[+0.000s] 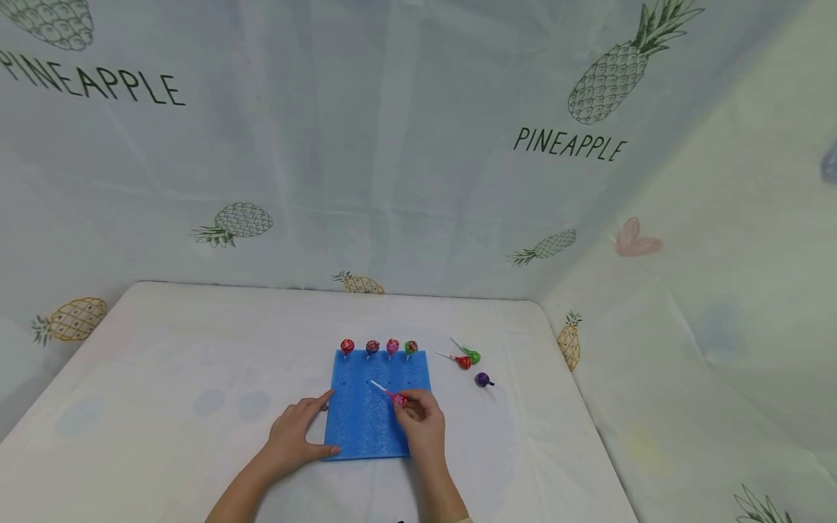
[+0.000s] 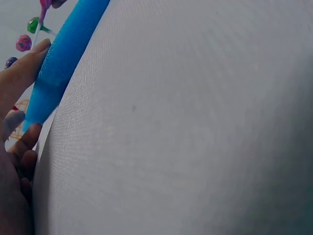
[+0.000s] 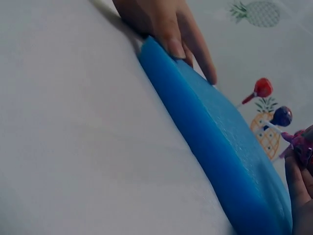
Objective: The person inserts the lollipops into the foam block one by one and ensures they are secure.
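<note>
A blue foam board [image 1: 366,430] lies on the table, with small holes in its top. My right hand [image 1: 425,428] pinches a pink-wrapped lollipop [image 1: 399,399] by its candy end above the board. Its white stick points toward the far left. At the board's near left corner, my left hand [image 1: 290,436] rests with thumb and forefinger stretched out against it. Along the far edge several lollipops stand upright in a row: a red one [image 1: 347,346], a dark one [image 1: 373,346], a pink one [image 1: 392,346] and a green-and-red one [image 1: 410,347].
Right of the board lie loose lollipops: a green one [image 1: 474,357], a red one [image 1: 463,362] and a purple one [image 1: 482,379]. The table [image 1: 196,349] wears a white cloth. A pineapple-printed curtain [image 1: 327,145] hangs behind, and another cloth rises at the right.
</note>
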